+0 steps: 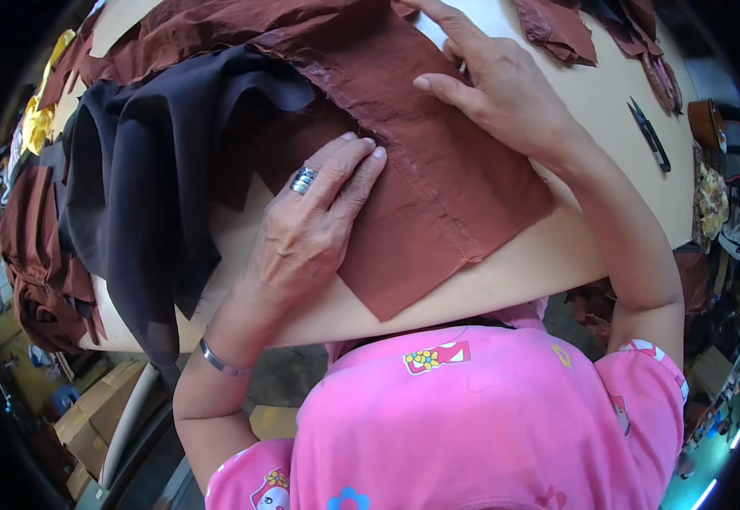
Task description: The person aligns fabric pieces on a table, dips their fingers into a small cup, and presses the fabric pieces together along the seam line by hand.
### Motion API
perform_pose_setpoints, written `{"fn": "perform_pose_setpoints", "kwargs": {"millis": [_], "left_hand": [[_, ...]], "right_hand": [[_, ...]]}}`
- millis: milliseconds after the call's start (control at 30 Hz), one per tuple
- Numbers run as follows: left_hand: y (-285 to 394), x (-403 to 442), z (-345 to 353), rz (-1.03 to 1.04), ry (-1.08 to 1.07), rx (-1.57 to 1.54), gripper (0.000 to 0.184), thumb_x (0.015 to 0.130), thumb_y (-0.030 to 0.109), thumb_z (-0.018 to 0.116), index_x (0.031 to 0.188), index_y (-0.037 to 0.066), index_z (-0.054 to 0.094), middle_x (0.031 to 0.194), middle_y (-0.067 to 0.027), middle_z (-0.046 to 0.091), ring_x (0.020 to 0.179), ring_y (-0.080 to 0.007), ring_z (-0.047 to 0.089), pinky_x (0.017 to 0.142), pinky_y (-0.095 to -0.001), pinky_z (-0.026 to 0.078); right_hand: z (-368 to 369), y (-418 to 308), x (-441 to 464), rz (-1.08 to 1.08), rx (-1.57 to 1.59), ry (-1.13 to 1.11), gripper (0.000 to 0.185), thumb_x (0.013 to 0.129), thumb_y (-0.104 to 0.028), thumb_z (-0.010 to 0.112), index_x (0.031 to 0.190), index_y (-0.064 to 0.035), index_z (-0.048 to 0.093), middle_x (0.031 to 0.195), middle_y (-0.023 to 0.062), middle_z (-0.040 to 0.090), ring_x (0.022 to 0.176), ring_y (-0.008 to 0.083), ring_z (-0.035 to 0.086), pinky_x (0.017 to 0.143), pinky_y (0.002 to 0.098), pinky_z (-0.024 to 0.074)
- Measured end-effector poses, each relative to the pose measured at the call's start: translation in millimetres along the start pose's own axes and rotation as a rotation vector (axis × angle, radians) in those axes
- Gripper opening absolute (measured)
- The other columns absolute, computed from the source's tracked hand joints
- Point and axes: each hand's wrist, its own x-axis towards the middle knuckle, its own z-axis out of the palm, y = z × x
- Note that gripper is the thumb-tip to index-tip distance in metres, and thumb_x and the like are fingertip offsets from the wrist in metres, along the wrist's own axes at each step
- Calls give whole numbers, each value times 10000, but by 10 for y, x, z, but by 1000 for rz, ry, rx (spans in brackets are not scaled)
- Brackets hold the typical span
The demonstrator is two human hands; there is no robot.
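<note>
A reddish-brown piece of cloth point(463, 183) with a stitched seam lies across the pale table point(515, 268). My left hand point(315, 212), wearing rings and a bracelet, rests at the seam with its fingers bent and pressed together on the cloth. Its thumb is hidden beneath. Over the upper right part of the same cloth, my right hand point(502, 89) is spread, thumb apart from the fingers. Dark, nearly black fabric point(145, 178) joins or lies against the brown cloth on the left and hangs over the table's front edge.
A slim black tool with a pointed end point(649, 136) lies at the right. More brown cloth point(557, 32) is at the back right, and another brown heap point(34, 246) hangs at the left. Cardboard boxes point(102, 408) stand below on the left. A brown roll of tape point(707, 126) sits beyond the right edge.
</note>
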Motion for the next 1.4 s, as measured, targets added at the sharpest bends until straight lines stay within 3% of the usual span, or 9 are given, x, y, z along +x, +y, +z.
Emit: {"fn": "perform_pose_setpoints", "kwargs": {"millis": [33, 233, 400, 600, 733, 900, 1133, 1233, 1400], "left_hand": [[3, 0, -3, -5, -10, 4, 413, 738, -15, 477, 1143, -39, 551, 1173, -152, 495, 1089, -315, 528, 914, -370, 455], [33, 17, -27, -32, -36, 32, 438, 734, -17, 468, 1166, -43, 535, 1198, -148, 482, 1107, -315, 510, 921, -368, 448], [66, 42, -46, -36, -74, 56, 538, 684, -69, 495, 1193, 88, 573, 1223, -122, 512, 1107, -309, 519, 927, -369, 453], [167, 52, -49, -68, -59, 164, 497, 713, -14, 489, 1162, 165, 605, 1244, -102, 518, 1096, -297, 523, 881, -373, 472], [185, 56, -95, 157, -145, 145, 414, 759, 120, 491, 1144, 210, 613, 1246, -73, 526, 1108, -249, 521, 928, -374, 433], [-102, 52, -31, 5, 37, -92, 457, 710, -106, 512, 1142, 27, 575, 1158, -152, 541, 1082, -348, 539, 916, -393, 459], [-127, 82, -5, -53, 22, -17, 512, 684, -117, 514, 1174, 24, 558, 1194, -145, 527, 1097, -327, 529, 927, -384, 452], [-117, 107, -25, -47, 4, 19, 521, 681, -112, 512, 1179, 31, 559, 1201, -143, 524, 1095, -324, 530, 931, -380, 449], [-166, 102, -75, 6, -56, 60, 506, 695, -81, 523, 1182, 49, 565, 1202, -140, 521, 1090, -334, 526, 931, -381, 445]], "right_hand": [[28, -1, 18, -75, -14, 34, 652, 801, -61, 569, 1384, -104, 278, 901, 225, 605, 781, 357, 614, 687, 387, 495], [179, 95, 51, -196, 157, 171, 637, 782, 33, 526, 1367, -135, 338, 991, 228, 607, 756, 336, 628, 715, 370, 507], [212, 108, 46, -225, 195, 199, 618, 775, 45, 520, 1350, -131, 379, 891, 215, 618, 711, 334, 628, 681, 361, 504], [229, 113, 35, -254, 146, 237, 616, 757, 51, 532, 1334, -125, 408, 780, 193, 604, 662, 331, 617, 635, 375, 489], [233, 115, 37, -268, 129, 243, 621, 755, 51, 535, 1336, -127, 404, 759, 191, 600, 635, 332, 611, 618, 369, 488], [19, 27, 138, -121, 74, 3, 652, 771, 6, 543, 1374, -99, 318, 770, 218, 601, 695, 373, 603, 692, 403, 481], [168, 111, 295, -223, 73, 97, 684, 778, -15, 543, 1395, -80, 255, 870, 251, 595, 805, 389, 596, 754, 421, 464], [95, 24, 260, -37, 245, 57, 690, 773, 7, 536, 1396, -82, 254, 868, 248, 597, 763, 378, 602, 754, 408, 476], [205, 136, 222, -342, 16, 242, 737, 761, -39, 603, 1404, -92, 247, 1146, 212, 514, 995, 332, 544, 864, 383, 446]]}}
